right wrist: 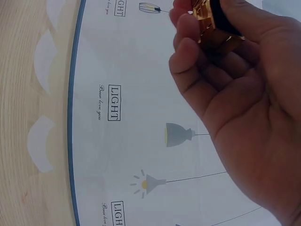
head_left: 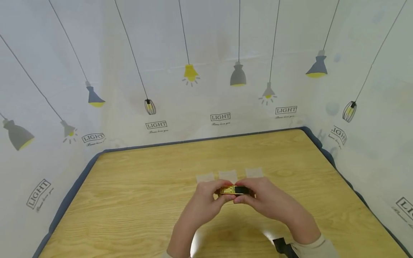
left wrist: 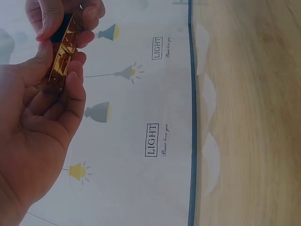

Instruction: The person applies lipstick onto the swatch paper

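Both hands hold a small shiny gold-and-black piece [head_left: 235, 190] level above the wooden table, one at each end; its exact kind I cannot tell. My left hand [head_left: 205, 201] pinches the gold end between thumb and fingers, and my right hand [head_left: 267, 197] grips the black end. The fingertips of the two hands nearly meet at its middle. In the left wrist view, the gold side [left wrist: 63, 56] looks like a narrow slotted strip. Curled fingers hide part of the piece [right wrist: 217, 21] in the right wrist view.
Just beyond the hands, three whitish patches [head_left: 228, 176] lie in a row on the wooden table [head_left: 145, 200]. A pale curtain [head_left: 193, 107] printed with lamps surrounds the table's back and sides, along a dark blue edge. Near the right sleeve is a black strap [head_left: 284, 246].
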A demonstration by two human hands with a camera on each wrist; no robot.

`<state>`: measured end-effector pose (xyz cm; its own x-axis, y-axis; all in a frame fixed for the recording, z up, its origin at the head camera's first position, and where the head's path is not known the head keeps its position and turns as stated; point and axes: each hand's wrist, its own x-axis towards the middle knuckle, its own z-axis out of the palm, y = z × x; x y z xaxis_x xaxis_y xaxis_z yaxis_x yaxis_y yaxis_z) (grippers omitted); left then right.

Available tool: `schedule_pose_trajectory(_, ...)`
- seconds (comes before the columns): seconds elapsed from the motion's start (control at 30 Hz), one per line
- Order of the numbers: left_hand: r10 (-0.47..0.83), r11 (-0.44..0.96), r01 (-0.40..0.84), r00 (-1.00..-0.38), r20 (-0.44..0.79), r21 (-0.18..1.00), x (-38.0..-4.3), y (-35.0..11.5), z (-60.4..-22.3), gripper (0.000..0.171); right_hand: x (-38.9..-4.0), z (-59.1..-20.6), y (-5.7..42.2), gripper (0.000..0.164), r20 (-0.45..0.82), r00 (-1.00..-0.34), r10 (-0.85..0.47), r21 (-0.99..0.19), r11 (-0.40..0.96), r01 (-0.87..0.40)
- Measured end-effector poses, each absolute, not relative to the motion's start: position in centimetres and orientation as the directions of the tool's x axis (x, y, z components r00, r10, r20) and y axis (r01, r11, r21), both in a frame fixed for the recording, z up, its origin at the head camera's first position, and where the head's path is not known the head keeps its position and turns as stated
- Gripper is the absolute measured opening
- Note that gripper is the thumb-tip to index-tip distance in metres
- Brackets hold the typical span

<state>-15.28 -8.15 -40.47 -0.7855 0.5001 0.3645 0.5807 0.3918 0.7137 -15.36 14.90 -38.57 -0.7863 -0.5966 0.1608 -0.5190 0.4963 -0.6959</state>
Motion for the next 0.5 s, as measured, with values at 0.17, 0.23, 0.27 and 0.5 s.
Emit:
schedule_pose_trajectory(0.17,0.479,0.356,0.562,-0.796,0.37,0.747,-14.99,-8.37,-40.19,0.018,-15.34,-38.48,14.85,0.017,0.225,-0.734,-0.641,-0.672,0.443,-0.593)
schedule_pose_trajectory(0.23,0.467,0.339,0.571,-0.792,0.393,0.748,-14.89,-8.44,-40.09,0.018,-15.34,-38.55,14.9,0.015,0.294,-0.697,-0.654,-0.64,0.407,-0.652)
schedule_pose_trajectory(0.27,0.462,0.33,0.577,-0.789,0.406,0.747,-14.86,-8.46,-40.06,0.017,-15.34,-38.59,14.93,0.013,0.334,-0.675,-0.658,-0.616,0.39,-0.684)
schedule_pose_trajectory(0.5,0.457,0.242,0.619,-0.752,0.476,0.747,-14.86,-8.47,-39.91,0.015,-15.34,-38.75,14.95,0.011,0.544,-0.524,-0.656,-0.465,0.284,-0.838)
